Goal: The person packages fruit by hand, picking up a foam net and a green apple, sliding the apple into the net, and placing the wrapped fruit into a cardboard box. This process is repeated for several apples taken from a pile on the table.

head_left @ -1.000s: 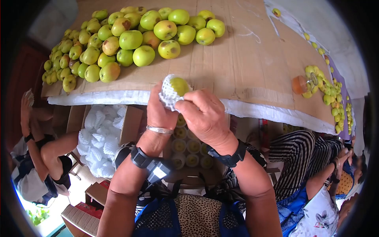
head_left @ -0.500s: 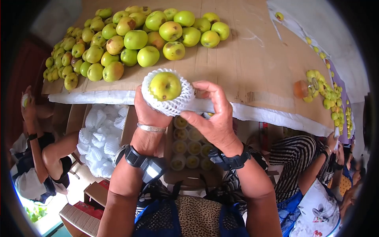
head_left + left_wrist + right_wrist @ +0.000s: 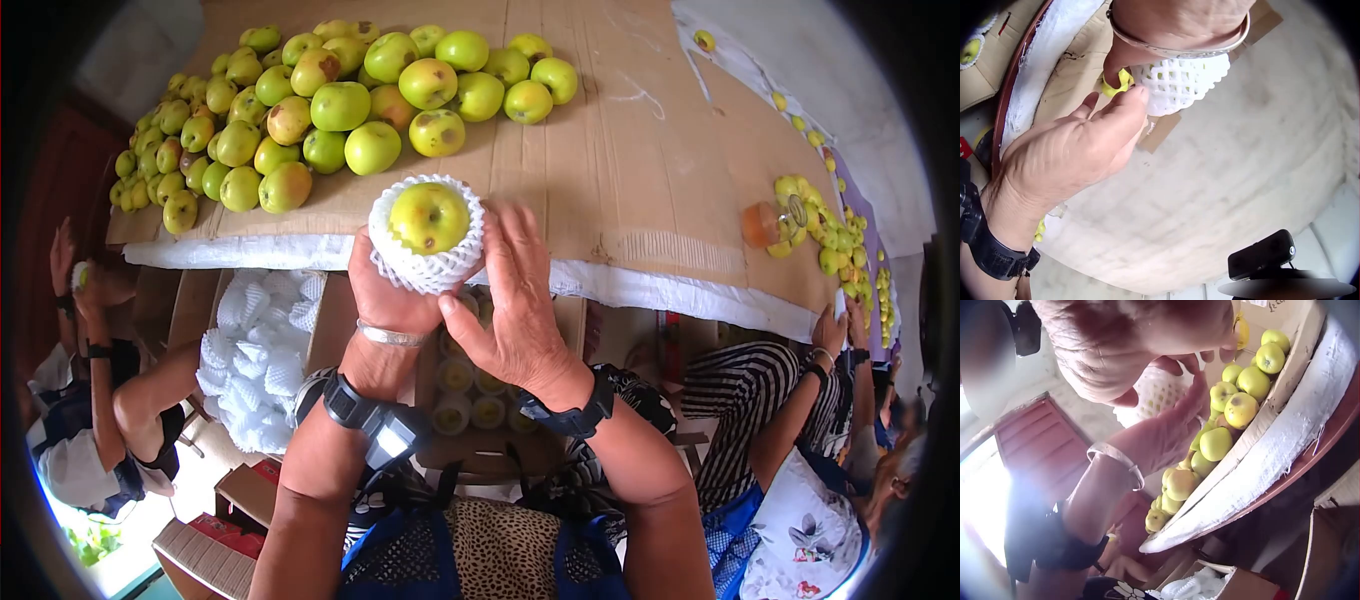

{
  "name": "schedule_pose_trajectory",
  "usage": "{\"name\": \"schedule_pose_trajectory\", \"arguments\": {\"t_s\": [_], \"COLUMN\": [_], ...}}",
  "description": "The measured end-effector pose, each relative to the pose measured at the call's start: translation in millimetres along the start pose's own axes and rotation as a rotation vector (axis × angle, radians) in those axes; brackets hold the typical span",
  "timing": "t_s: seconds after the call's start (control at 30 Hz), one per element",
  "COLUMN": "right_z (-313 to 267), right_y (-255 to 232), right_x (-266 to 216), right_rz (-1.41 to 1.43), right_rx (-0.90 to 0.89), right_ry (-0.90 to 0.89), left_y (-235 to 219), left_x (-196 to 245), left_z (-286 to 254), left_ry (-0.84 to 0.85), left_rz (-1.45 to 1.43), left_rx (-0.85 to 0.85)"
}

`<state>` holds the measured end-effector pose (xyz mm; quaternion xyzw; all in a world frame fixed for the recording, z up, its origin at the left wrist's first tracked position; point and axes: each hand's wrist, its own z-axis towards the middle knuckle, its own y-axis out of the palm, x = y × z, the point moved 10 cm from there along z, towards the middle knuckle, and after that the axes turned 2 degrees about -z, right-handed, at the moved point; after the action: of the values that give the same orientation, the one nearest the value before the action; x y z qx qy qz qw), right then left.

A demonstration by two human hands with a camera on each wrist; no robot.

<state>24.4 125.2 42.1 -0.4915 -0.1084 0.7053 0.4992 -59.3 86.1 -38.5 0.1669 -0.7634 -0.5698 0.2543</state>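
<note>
A yellow-green apple (image 3: 430,216) in a white foam net (image 3: 428,268) is held up near the table's front edge in the head view, its top showing. The left hand (image 3: 388,295) grips it from below and the left side. Against the net's right side lie the straightened fingers of the right hand (image 3: 512,305), its thumb low by the net. The left wrist view shows the netted side (image 3: 1179,84) beneath the left hand (image 3: 1179,25); in the right wrist view the net (image 3: 1155,394) is partly covered by both hands.
Many apples (image 3: 340,106) are piled on the cardboard-covered table (image 3: 600,190). Below its edge are a box of foam nets (image 3: 255,350) and a box of wrapped apples (image 3: 455,375). An orange jar (image 3: 762,225) stands at right. People sit on both sides.
Since a second ago the apple has turned top-up and the net is spread around it. The right hand let go of the net's edge, opened away, then came back against its side.
</note>
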Motion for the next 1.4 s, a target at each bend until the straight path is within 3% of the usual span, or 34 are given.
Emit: {"name": "schedule_pose_trajectory", "arguments": {"t_s": [0.03, 0.17, 0.2, 0.27, 0.37, 0.47, 0.53, 0.63, 0.73, 0.8, 0.93, 1.03, 1.13, 1.23, 1.33, 1.4], "right_z": [0.1, 1.9, 2.6, 2.9, 11.2, 13.4, 10.1, 8.9, 6.0, 6.5, 7.1, 8.7, 10.9, 12.0, 11.1, 9.0], "right_y": [0.6, -2.7, -4.6, -11.4, -25.3, -27.4, -21.0, -17.0, -16.6, -15.7, -15.6, -16.7, -18.5, -22.5, -21.7, -19.7], "right_x": [0.5, 0.3, 0.9, 21.8, 28.5, 21.6, 28.1, 29.5, 32.6, 32.5, 31.9, 30.4, 25.9, 21.1, 17.0, 22.3], "right_rz": [-0.057, -0.218, -0.245, 0.024, 0.334, 0.286, 0.328, 0.302, 0.203, 0.201, 0.245, 0.231, 0.16, 0.061, -0.013, 0.095], "right_rx": [-0.012, -0.049, -0.055, -0.047, 0.02, 0.062, 0.045, 0.004, 0.009, 0.014, 0.021, 0.02, 0.004, -0.014, -0.006, -0.023], "right_ry": [0.008, 0.013, 0.007, 0.124, 0.171, 0.071, 0.138, 0.188, 0.192, 0.186, 0.172, 0.154, 0.127, 0.095, 0.057, 0.111], "left_y": [1.7, -8.9, -0.9, -4.9, -25.6, -11.0, 18.5, 31.3, 41.1, 57.9, 49.1, 35.8, 19.2, 17.9, 21.6, 39.0], "left_x": [-1.5, 6.6, 8.0, 31.5, 44.0, 36.5, 32.0, 29.8, 27.8, 22.6, 20.5, 14.8, 5.5, 5.9, 14.9, 26.4], "left_z": [-0.7, -2.5, -1.3, -1.8, 1.1, -6.0, -23.5, -24.0, -27.5, -31.5, -25.3, -14.2, -5.1, -3.5, -9.6, -24.8], "left_ry": [-0.022, 0.083, 0.103, 0.317, 0.46, 0.504, 0.632, 0.643, 0.66, 0.627, 0.675, 0.333, 0.123, 0.147, 0.304, 0.585], "left_rz": [0.011, 0.151, 0.135, 0.801, 1.173, 1.395, 1.693, 1.481, 1.596, 1.503, 1.498, 0.908, 0.539, 0.649, 0.922, 1.52], "left_rx": [-0.012, 0.249, 0.015, -0.001, 0.133, 0.09, 0.001, -0.062, -0.075, -0.122, -0.135, -0.154, -0.054, -0.008, -0.038, -0.056]}}
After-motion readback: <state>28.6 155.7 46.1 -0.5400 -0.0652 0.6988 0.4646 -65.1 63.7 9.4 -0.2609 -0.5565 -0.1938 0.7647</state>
